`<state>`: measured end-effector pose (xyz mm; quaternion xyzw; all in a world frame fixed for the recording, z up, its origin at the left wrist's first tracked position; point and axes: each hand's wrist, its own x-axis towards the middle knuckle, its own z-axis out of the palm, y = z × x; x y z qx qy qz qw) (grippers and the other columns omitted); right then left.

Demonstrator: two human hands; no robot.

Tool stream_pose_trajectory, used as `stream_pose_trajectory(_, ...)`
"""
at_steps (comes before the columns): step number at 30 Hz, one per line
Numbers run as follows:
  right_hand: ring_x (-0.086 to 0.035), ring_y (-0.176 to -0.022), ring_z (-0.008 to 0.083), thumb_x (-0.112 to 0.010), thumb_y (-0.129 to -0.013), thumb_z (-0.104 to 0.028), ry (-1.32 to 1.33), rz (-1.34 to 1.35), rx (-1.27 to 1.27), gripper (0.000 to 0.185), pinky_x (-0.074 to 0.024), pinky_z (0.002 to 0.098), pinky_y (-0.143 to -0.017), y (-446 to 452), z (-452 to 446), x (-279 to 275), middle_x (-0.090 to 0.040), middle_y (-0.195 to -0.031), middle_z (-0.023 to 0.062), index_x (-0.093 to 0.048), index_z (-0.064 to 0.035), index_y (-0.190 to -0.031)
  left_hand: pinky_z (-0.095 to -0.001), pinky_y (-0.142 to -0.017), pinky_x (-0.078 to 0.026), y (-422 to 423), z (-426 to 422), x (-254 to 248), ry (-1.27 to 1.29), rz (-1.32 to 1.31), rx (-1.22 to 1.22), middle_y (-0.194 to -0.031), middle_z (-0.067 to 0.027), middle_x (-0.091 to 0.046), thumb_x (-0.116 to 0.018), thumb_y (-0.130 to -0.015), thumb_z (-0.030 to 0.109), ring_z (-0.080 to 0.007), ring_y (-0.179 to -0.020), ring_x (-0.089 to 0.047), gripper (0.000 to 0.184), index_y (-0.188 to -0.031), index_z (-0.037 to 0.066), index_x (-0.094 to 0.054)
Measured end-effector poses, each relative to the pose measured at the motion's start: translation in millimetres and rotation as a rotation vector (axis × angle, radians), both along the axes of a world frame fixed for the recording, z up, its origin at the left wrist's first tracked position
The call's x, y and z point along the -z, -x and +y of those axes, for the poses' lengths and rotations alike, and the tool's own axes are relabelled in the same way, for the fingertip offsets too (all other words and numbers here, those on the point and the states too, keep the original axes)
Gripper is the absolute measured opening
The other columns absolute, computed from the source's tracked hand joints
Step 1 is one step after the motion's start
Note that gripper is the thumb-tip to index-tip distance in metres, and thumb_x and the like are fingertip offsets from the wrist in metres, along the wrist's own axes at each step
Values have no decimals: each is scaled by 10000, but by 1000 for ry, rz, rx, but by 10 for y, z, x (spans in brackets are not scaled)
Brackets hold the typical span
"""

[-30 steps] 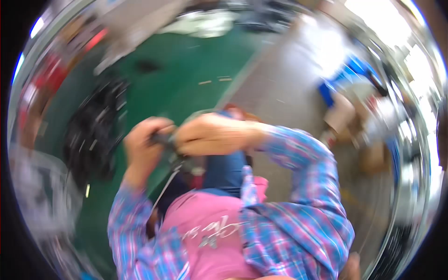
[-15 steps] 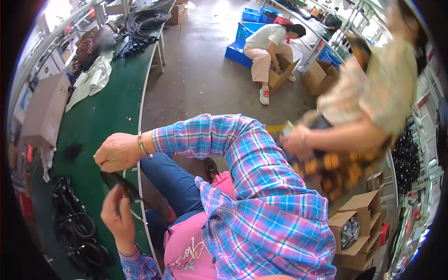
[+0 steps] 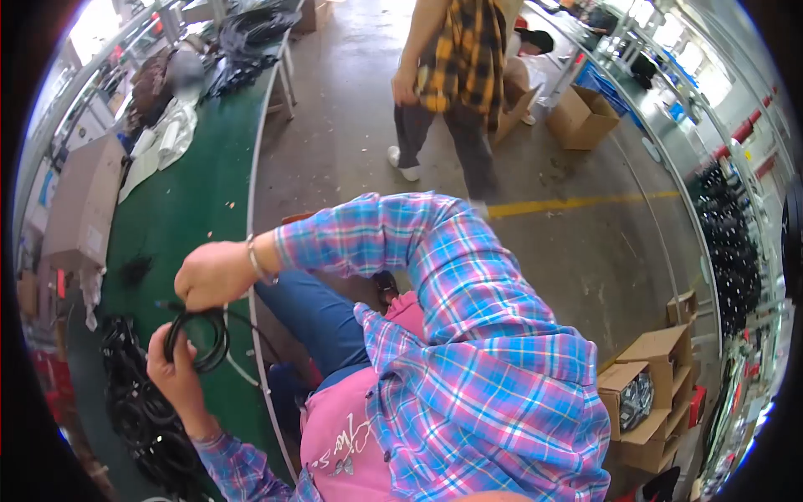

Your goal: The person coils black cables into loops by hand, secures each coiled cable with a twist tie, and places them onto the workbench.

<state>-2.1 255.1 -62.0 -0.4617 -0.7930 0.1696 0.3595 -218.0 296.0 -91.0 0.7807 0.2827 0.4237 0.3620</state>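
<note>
A looped black cable (image 3: 219, 350) hangs in front of me over the green table. My left hand (image 3: 177, 372) grips the loop from its near side, thumb and fingers closed around the strands. Just above, my right hand (image 3: 216, 274), with a bracelet at the wrist, is closed at the top of the coil; its fingertips are partly hidden, and the cable runs out beneath it. One cable end trails right over the table edge. To the left of my left hand lies a row of coiled black cables (image 3: 138, 410) on the table.
A cardboard box (image 3: 84, 201) and white plastic wrapping (image 3: 177, 134) stand on the green table (image 3: 201, 197). More black cables (image 3: 251, 38) lie at its far end. A person in a yellow-black checked garment (image 3: 456, 63) is in the aisle. Open cartons (image 3: 644, 393) stand at right.
The cable has become a clear round loop between my hands. My left hand has moved left and slightly up. The person nearby has gone from the right side to the aisle ahead.
</note>
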Motion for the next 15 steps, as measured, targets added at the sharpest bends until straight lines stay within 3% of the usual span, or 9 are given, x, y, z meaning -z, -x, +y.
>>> stream_pose_trajectory(3,-557,-529,126,-551,-796,-140,489,521,-56,177,-428,271,-451,0,-15,-57,-559,-605,45,-597,-12,-683,-229,-571,-416,-33,-173,44,-309,85,-155,-813,-42,-579,-570,-914,126,-94,-647,-509,164,-1008,-5,-599)
stream_pose_trajectory(4,-549,-510,131,-550,-804,-147,576,657,-57,182,-425,271,-442,25,-31,-54,-556,-602,46,-588,-13,-687,-246,-596,-438,-78,-209,128,-404,95,-192,-837,-59,-588,-559,-922,134,-116,-672,-534,177,-1022,-9,-591)
stream_pose_trajectory(6,-531,-471,139,-546,-820,-160,756,926,-54,191,-421,270,-423,102,-52,43,-550,-597,48,-572,-16,-696,-218,-537,-384,-146,-293,282,-423,-7,-241,-797,-21,-542,-548,-931,146,-74,-616,-462,194,-1047,-8,-570)
stream_pose_trajectory(10,-515,-415,165,-529,-878,-191,918,1388,-114,202,-400,271,-396,305,-168,207,-560,-565,63,-562,-30,-762,-207,-500,-353,-184,-276,562,-424,-120,-273,-806,-7,-519,-540,-939,156,-53,-586,-416,230,-1092,-16,-530)
stream_pose_trajectory(14,-494,-378,169,-429,-950,-258,974,1681,-376,285,-374,264,-384,526,-135,435,-557,-537,36,-545,-64,-778,-264,-727,-472,-178,-326,566,-305,-255,-229,-964,-88,-581,-545,-940,165,-155,-834,-576,256,-1102,-30,-514)
stream_pose_trajectory(15,-484,-380,162,-376,-976,-298,951,1691,-466,333,-357,257,-380,631,-154,497,-536,-524,33,-530,-77,-779,-264,-731,-473,-170,-347,582,-303,-285,-244,-962,-84,-579,-549,-938,173,-155,-839,-575,260,-1099,-28,-514)
